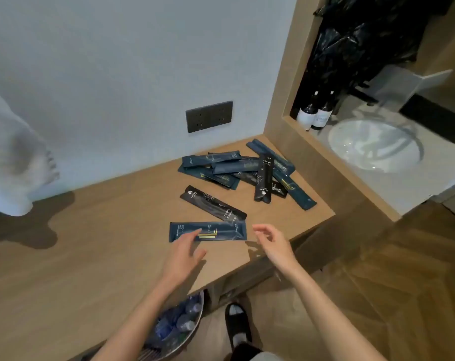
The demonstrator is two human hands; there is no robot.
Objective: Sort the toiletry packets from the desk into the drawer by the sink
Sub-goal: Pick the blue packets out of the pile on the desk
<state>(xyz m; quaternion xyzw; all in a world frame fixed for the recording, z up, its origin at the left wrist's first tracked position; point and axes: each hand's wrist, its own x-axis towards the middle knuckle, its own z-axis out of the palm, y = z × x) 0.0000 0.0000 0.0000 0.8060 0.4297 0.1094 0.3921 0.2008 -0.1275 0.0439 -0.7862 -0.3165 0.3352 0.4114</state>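
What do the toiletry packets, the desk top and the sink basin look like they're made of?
The near blue packet looks like thin plastic or foil film, matte with gold print; it lies flat with sealed ends. The desk top is wood or wood-look laminate, matte, with fine grain lines. The sink basin is probably glazed ceramic: white, glossy, showing reflections.

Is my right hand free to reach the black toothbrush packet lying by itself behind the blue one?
Probably yes. The right hand is open and empty, close to the flat black toothbrush packet, which lies uncovered on the wooden desk with nothing between them.
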